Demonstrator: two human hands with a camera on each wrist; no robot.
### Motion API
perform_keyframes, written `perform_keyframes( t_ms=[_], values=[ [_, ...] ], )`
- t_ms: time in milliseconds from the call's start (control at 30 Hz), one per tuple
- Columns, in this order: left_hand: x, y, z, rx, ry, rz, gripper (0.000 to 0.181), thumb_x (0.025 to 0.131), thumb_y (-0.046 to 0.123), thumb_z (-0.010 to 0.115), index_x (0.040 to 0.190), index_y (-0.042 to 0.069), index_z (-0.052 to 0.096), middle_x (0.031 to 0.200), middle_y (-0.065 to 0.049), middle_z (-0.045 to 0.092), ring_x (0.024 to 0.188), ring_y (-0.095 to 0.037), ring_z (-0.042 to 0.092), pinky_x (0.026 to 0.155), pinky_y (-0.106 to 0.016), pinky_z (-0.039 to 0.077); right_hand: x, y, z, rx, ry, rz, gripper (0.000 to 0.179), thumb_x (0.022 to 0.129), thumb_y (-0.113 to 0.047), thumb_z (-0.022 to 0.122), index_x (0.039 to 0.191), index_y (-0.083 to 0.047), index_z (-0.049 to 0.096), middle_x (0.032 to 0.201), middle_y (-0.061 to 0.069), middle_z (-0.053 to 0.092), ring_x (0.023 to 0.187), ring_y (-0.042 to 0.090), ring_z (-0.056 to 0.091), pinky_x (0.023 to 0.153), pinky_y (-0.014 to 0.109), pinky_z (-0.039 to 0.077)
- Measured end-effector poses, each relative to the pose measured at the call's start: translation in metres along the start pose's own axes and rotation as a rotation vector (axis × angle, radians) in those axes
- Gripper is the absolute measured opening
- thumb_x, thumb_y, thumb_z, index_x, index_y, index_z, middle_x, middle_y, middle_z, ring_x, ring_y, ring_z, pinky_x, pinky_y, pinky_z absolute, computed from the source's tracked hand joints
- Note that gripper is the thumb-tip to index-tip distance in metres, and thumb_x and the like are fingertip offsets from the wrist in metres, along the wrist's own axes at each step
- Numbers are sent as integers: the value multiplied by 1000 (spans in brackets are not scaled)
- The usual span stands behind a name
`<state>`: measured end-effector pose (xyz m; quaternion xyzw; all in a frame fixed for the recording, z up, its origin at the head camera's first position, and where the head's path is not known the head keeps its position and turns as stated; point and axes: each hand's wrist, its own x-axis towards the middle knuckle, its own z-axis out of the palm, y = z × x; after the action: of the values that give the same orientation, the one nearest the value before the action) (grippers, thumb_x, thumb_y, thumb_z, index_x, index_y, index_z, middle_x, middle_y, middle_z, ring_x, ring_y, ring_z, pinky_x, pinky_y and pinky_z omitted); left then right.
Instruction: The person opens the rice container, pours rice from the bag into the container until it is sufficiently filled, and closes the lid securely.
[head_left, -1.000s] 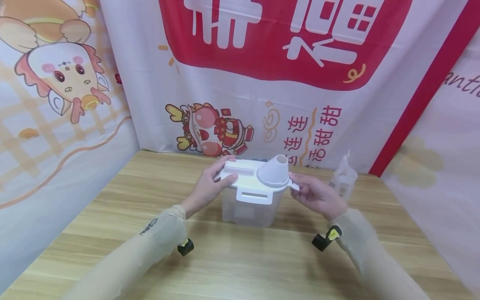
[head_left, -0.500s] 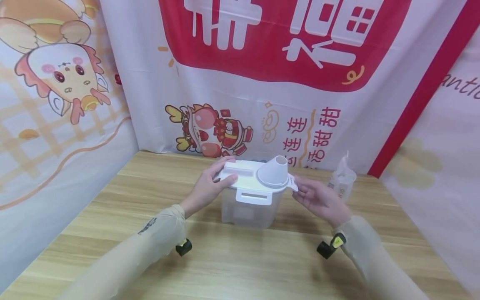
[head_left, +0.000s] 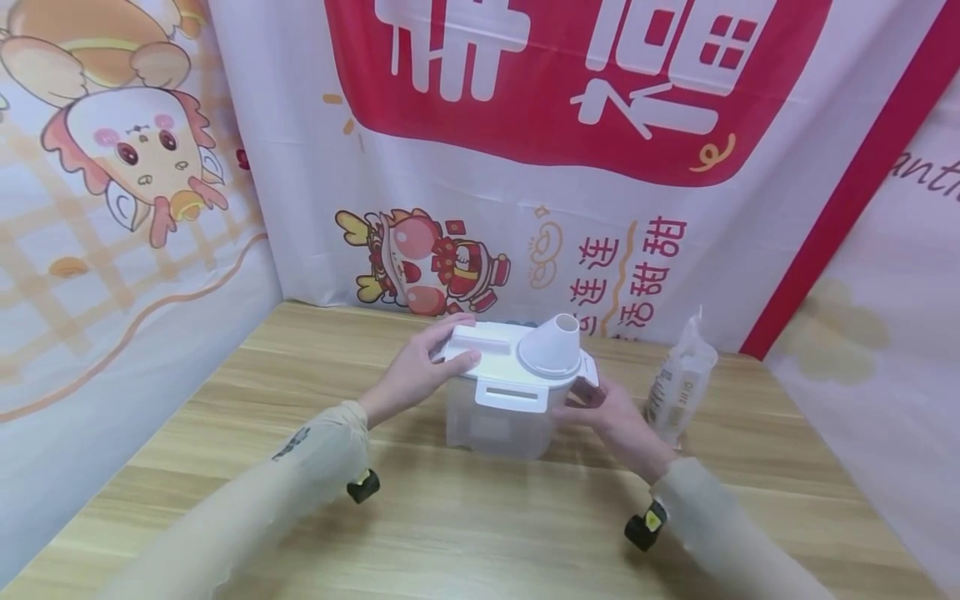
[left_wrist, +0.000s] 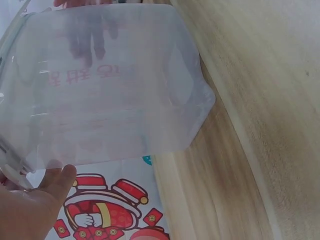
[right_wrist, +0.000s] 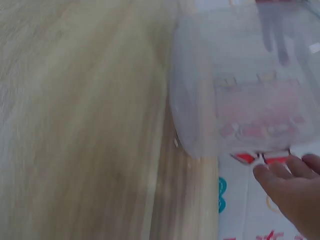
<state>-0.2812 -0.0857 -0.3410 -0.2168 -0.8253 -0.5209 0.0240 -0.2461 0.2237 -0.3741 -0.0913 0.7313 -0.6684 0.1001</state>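
Note:
A translucent plastic storage container (head_left: 498, 433) stands upright on the table. Its white lid (head_left: 495, 362) bears a raised bar and a white cone-shaped spout or cup (head_left: 551, 348). My left hand (head_left: 416, 371) grips the lid's left end, thumb on top and the other fingers round the far side. At the container's right side is my right hand (head_left: 618, 425), just below the raised right-hand clip (head_left: 590, 371). Its fingers (right_wrist: 277, 175) look loosely extended beside the wall in the right wrist view; contact is unclear. The front clip (head_left: 512, 395) sticks outward.
A clear plastic bag (head_left: 682, 387) with printed lettering stands to the right of the container, near the back. The wooden table (head_left: 480, 525) runs up to a printed cloth backdrop (head_left: 450, 142) behind and at both sides.
My right hand has let go of the right-hand clip and moved down beneath it, toward the container's wall. The left hand keeps its grip on the lid.

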Motion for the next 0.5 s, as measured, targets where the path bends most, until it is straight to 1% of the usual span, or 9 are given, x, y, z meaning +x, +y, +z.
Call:
perform_keyframes(
  t_ms=[33,133,233,333,400,500],
  values=[
    [0,0,0,1,-2,2,63,87,58,66,143,32,50,150,17,38,141,-13,29,112,-50,30,0,0,3,-39,21,7,95,72,-24,88,151,-16,35,154,5,37,140,25,33,114,46,26],
    [1,1,0,5,-9,2,63,87,58,66,143,33,50,149,17,39,140,-13,30,111,-51,30,3,1,11,-93,65,4,101,68,-26,91,151,-19,34,153,5,38,140,28,33,112,48,29],
    [1,3,-1,20,-10,8,63,87,58,67,142,33,51,148,17,41,139,-13,31,112,-51,29,5,3,14,-118,92,-12,98,66,-28,92,148,-22,38,150,2,42,139,26,35,111,47,31],
    [2,6,-3,42,-15,15,63,87,57,67,143,32,51,148,16,42,139,-13,32,112,-53,28,6,5,16,-130,109,-54,94,65,-27,93,145,-22,42,146,1,47,136,25,40,109,46,35],
    [2,8,-4,56,-23,18,64,87,57,67,143,30,50,148,14,42,139,-15,33,111,-54,29,7,6,18,-144,106,-93,96,64,-24,94,145,-21,42,145,0,48,136,25,40,108,47,36],
    [2,10,-7,80,-46,9,66,87,56,68,144,27,50,149,10,42,139,-17,34,110,-54,31,8,6,22,-165,110,-119,100,60,-25,96,144,-22,42,144,-3,49,136,24,39,107,48,37]
  ],
)
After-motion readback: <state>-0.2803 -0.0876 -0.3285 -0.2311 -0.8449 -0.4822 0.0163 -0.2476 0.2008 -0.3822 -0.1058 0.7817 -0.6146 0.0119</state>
